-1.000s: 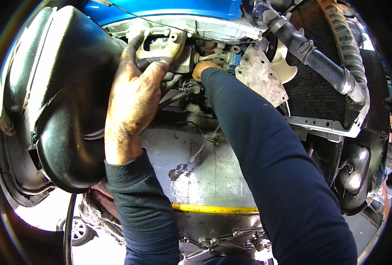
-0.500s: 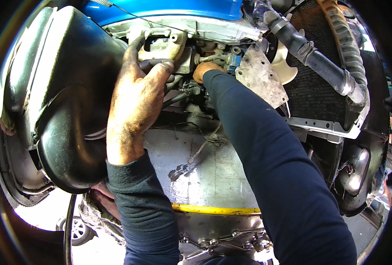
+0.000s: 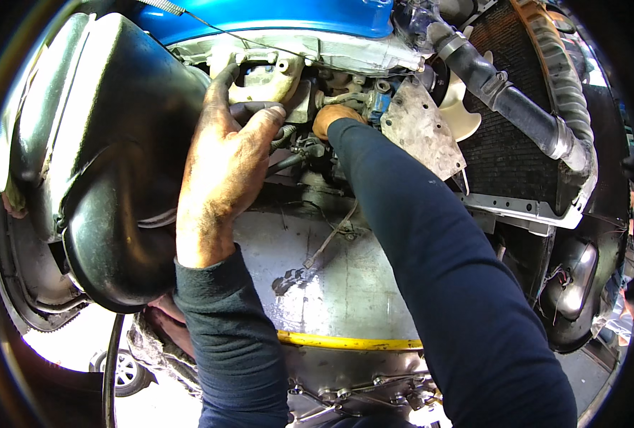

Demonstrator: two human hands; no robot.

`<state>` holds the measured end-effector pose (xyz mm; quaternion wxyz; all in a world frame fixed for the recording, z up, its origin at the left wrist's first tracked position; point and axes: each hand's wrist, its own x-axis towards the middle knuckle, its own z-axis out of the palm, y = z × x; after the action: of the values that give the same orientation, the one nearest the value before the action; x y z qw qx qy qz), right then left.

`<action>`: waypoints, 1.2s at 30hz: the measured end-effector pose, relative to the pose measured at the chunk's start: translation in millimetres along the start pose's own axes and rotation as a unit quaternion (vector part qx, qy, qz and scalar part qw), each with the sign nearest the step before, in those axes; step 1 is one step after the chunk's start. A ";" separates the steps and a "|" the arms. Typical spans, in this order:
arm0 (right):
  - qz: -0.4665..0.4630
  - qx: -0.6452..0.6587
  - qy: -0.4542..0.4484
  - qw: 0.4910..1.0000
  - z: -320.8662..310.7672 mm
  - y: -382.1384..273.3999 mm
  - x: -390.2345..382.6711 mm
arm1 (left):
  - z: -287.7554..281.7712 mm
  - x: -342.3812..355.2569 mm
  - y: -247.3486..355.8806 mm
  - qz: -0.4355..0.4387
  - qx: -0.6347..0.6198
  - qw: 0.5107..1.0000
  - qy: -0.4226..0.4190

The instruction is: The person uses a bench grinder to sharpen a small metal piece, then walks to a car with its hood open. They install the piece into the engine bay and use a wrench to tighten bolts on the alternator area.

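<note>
My left hand, its skin smudged dark, rests against a pale metal casting on the engine. The index finger stretches up along the casting's left side and the thumb points off to the right; another finger is bent below the casting. It grips nothing that I can see. My right hand reaches into the engine, just left of a blue fitting. Its fingers are hidden behind the back of the hand, so whatever they touch does not show. A bare metal plate with holes lies right of that wrist.
A large black housing fills the left side. At right stand a pale fan blade, a radiator and a thick black hose. Below my arms spreads a grey metal panel with a yellow edge, with several wrenches under it.
The whole view has shifted very slightly. My left hand sits a touch further right in the picture, still against the casting; my right hand stays in the same spot.
</note>
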<state>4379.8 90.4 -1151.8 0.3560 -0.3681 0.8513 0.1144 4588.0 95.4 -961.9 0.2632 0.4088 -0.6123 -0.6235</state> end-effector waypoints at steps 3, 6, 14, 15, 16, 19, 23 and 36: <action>0.009 0.014 0.033 0.999 4.3 -1.0 6.4 | 1.4 -0.6 0.5 -0.001 -0.006 1.000 0.000; -0.002 0.003 0.018 1.000 6.2 -1.5 12.4 | -0.6 -1.2 1.1 -0.002 0.002 1.000 -0.005; 0.012 0.020 0.037 0.999 3.0 -1.1 2.3 | 1.0 -1.5 2.0 0.016 -0.004 1.000 -0.001; 0.012 0.010 0.019 1.000 1.6 -1.1 0.1 | 1.5 -1.8 2.4 0.011 0.002 1.000 0.002; 0.012 0.001 0.000 1.000 -0.2 -1.3 -1.7 | 1.4 -2.3 3.2 0.006 0.011 1.000 0.001; 0.012 0.001 -0.017 1.000 -4.6 -2.5 -5.1 | 2.4 -3.2 5.7 -0.012 -0.008 1.000 -0.005; 0.024 0.022 0.012 0.999 -4.3 -3.3 -6.4 | 3.6 -2.8 8.0 -0.017 -0.023 1.000 -0.005; 0.015 0.016 -0.024 0.999 -4.8 -1.8 -4.7 | 4.4 -1.0 1.7 -0.014 -0.021 1.000 -0.006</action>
<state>4380.8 89.4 -1145.0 0.3804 -0.3466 0.8496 0.1154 4584.6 98.5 -960.4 0.2594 0.4073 -0.5949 -0.6426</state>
